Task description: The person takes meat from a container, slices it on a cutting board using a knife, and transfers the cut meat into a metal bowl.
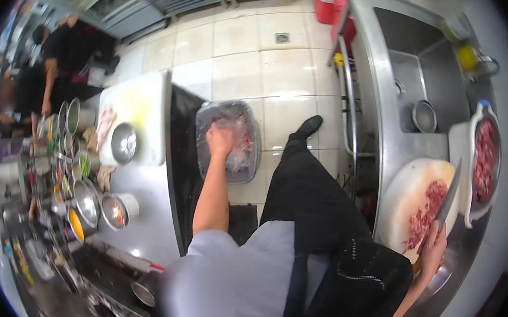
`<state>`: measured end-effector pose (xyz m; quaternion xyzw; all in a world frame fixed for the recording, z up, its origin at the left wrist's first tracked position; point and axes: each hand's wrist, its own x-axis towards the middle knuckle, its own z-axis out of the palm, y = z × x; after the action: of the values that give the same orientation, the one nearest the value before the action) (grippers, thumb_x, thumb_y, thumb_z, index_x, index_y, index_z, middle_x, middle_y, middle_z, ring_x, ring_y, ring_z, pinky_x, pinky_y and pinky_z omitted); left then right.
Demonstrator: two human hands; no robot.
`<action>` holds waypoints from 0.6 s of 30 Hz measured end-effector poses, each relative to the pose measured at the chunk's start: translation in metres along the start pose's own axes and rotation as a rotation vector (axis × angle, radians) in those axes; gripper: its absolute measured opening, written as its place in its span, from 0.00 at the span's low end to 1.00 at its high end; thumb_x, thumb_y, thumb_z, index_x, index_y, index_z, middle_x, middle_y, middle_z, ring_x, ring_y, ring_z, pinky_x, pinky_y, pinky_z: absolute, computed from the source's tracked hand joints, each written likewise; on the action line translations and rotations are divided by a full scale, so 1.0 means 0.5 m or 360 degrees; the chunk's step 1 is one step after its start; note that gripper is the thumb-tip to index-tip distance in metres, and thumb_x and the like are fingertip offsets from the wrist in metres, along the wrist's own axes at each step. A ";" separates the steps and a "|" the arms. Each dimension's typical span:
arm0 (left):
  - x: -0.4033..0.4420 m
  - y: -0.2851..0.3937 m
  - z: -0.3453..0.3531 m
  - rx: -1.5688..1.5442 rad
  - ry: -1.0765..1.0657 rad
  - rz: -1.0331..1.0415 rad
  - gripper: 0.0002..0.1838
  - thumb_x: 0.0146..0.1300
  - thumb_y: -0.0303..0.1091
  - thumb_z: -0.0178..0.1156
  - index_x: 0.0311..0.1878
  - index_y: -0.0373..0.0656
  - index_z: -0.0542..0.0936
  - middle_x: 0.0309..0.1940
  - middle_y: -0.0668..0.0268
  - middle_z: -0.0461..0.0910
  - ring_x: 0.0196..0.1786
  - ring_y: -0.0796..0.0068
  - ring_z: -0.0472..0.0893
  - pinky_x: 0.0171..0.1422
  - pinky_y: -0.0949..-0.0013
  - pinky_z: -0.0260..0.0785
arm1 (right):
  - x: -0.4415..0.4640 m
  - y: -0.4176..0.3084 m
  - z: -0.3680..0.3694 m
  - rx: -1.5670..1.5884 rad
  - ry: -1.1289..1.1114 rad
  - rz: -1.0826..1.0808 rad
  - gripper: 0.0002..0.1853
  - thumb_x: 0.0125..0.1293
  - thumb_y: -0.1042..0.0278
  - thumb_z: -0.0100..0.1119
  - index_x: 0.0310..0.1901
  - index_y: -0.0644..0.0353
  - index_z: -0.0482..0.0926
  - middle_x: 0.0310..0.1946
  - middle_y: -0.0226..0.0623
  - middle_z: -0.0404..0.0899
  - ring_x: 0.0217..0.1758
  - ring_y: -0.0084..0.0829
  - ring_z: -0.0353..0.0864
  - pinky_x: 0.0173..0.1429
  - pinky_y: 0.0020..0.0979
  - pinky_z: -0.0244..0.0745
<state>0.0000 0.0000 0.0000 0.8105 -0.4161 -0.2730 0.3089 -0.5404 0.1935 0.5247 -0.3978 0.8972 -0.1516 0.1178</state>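
Note:
My left hand point(220, 138) is closed over a grey bin point(255, 140) lined with a clear plastic bag, above the scraps inside; what it holds, if anything, is too small to make out. At the right, my right hand point(433, 247) grips a large knife point(451, 197), whose blade points up and away along the edge of a round white cutting board point(399, 191). Chopped red meat point(426, 216) lies on the board beside the blade. Just right of the board, a white container point(461, 167) holds more red meat point(485, 159).
A steel sink point(401, 43) with a small metal bowl point(424, 116) is at the upper right. On the left counter are a white board point(144, 117), a steel bowl point(124, 143) and several pots. Two people in dark clothes stand upper left. A red cooler point(324, 10) is beyond.

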 end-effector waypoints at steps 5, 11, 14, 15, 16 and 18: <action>0.138 0.140 -0.226 0.0130 -0.0064 0.0976 0.21 0.72 0.29 0.67 0.66 0.36 0.81 0.64 0.43 0.81 0.70 0.40 0.79 0.79 0.46 0.70 | -0.191 0.041 0.254 0.0091 0.0194 -0.0001 0.22 0.90 0.55 0.52 0.62 0.70 0.82 0.43 0.62 0.86 0.45 0.56 0.85 0.54 0.52 0.77; -0.208 0.685 -0.073 -0.0531 -0.1229 0.2133 0.15 0.74 0.22 0.66 0.62 0.39 0.84 0.58 0.53 0.86 0.60 0.52 0.85 0.64 0.57 0.79 | -0.374 0.042 0.194 0.0522 0.0410 0.0785 0.22 0.89 0.50 0.55 0.47 0.66 0.74 0.25 0.56 0.80 0.28 0.57 0.84 0.38 0.51 0.75; -0.414 0.791 0.022 -0.0508 -0.2043 0.2659 0.15 0.72 0.26 0.70 0.60 0.39 0.85 0.56 0.53 0.87 0.59 0.47 0.86 0.65 0.53 0.79 | -0.446 0.073 0.254 0.0564 0.0609 0.1014 0.22 0.89 0.50 0.55 0.45 0.65 0.73 0.21 0.54 0.78 0.24 0.53 0.83 0.35 0.50 0.74; -0.477 0.801 0.042 -0.0449 -0.2309 0.2731 0.16 0.71 0.28 0.72 0.60 0.39 0.85 0.57 0.53 0.87 0.59 0.46 0.85 0.65 0.51 0.78 | -0.473 0.048 0.258 0.0586 0.0667 0.1100 0.22 0.89 0.50 0.55 0.45 0.65 0.73 0.21 0.54 0.78 0.24 0.53 0.83 0.35 0.50 0.74; -0.532 0.793 0.075 -0.0320 -0.2404 0.2818 0.18 0.69 0.31 0.73 0.60 0.40 0.85 0.58 0.52 0.85 0.60 0.45 0.84 0.65 0.49 0.79 | -0.491 0.021 0.260 0.0684 0.0668 0.1255 0.22 0.89 0.50 0.55 0.44 0.65 0.72 0.21 0.53 0.77 0.24 0.53 0.83 0.34 0.50 0.74; -0.611 0.756 0.162 -0.0203 -0.2548 0.2972 0.20 0.68 0.33 0.74 0.61 0.41 0.85 0.60 0.52 0.84 0.60 0.43 0.84 0.64 0.47 0.79 | -0.520 -0.015 0.275 0.0800 0.0735 0.1463 0.22 0.89 0.50 0.54 0.44 0.65 0.72 0.21 0.53 0.77 0.23 0.53 0.83 0.34 0.51 0.74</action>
<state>-0.4020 0.0603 0.2786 -0.2101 -0.8940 -0.3871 0.0826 -0.3192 0.3592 0.4236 0.1168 0.9168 -0.3764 0.0635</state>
